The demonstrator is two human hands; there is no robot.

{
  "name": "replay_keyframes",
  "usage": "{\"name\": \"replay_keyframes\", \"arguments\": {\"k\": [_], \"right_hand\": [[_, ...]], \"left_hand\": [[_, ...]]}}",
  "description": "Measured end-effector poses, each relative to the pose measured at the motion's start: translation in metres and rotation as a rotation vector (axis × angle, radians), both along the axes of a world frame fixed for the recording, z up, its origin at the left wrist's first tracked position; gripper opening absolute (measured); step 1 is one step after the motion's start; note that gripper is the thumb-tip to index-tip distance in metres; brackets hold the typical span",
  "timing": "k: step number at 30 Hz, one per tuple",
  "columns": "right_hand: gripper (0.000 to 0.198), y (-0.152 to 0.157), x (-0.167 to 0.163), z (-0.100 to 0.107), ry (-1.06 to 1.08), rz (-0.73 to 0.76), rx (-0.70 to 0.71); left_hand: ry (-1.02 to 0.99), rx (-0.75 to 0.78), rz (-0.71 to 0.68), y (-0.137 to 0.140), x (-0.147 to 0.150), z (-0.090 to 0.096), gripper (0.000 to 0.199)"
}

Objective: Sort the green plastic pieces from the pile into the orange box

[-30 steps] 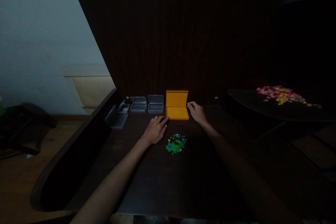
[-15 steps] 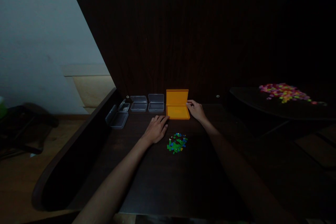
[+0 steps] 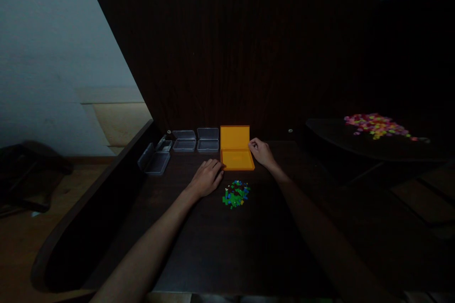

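Observation:
A yellow plastic box (image 3: 237, 165) lies on the dark table with its lid (image 3: 235, 137) raised at the back. My left hand (image 3: 206, 177) rests palm down by the box's front left corner, fingers stretched and fingertips at the corner. At the right side, near the hinge, my right hand (image 3: 262, 152) has its fingers curled against the box edge. Just in front of the box is a loose pile of small green, blue, white and yellow bricks (image 3: 235, 195). The inside of the box shows no loose pieces.
Several clear plastic cases with raised lids, such as this one (image 3: 208, 145), stand left of the yellow box. A raised side panel (image 3: 103, 194) borders the table on the left. At right, pink and yellow small pieces (image 3: 378, 125) lie heaped on a dark surface (image 3: 327, 131).
The yellow box has slid a little towards me, nearer the brick pile, with both hands at its sides. The whole view has shifted slightly.

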State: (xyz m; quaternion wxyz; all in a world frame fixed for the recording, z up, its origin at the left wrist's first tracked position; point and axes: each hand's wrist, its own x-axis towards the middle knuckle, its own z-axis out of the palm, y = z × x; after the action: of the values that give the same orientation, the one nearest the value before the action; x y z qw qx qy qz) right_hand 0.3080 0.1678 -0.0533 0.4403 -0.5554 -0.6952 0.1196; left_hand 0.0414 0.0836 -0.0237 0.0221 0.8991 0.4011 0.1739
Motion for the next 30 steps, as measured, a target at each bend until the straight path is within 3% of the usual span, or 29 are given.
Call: {"name": "replay_keyframes", "arguments": {"k": [8, 17, 30], "right_hand": [[0.010, -0.017, -0.003, 0.000, -0.114, -0.026, -0.030], [0.016, -0.020, -0.007, 0.005, -0.221, -0.082, -0.086], [0.019, -0.020, -0.006, 0.005, -0.190, -0.112, -0.117]], "left_hand": [[-0.009, 0.022, -0.069, -0.008, -0.006, 0.001, 0.015], [-0.045, 0.023, -0.097, -0.010, -0.005, 0.000, 0.009], [-0.018, 0.056, -0.082, -0.011, -0.007, -0.001, 0.013]]}}
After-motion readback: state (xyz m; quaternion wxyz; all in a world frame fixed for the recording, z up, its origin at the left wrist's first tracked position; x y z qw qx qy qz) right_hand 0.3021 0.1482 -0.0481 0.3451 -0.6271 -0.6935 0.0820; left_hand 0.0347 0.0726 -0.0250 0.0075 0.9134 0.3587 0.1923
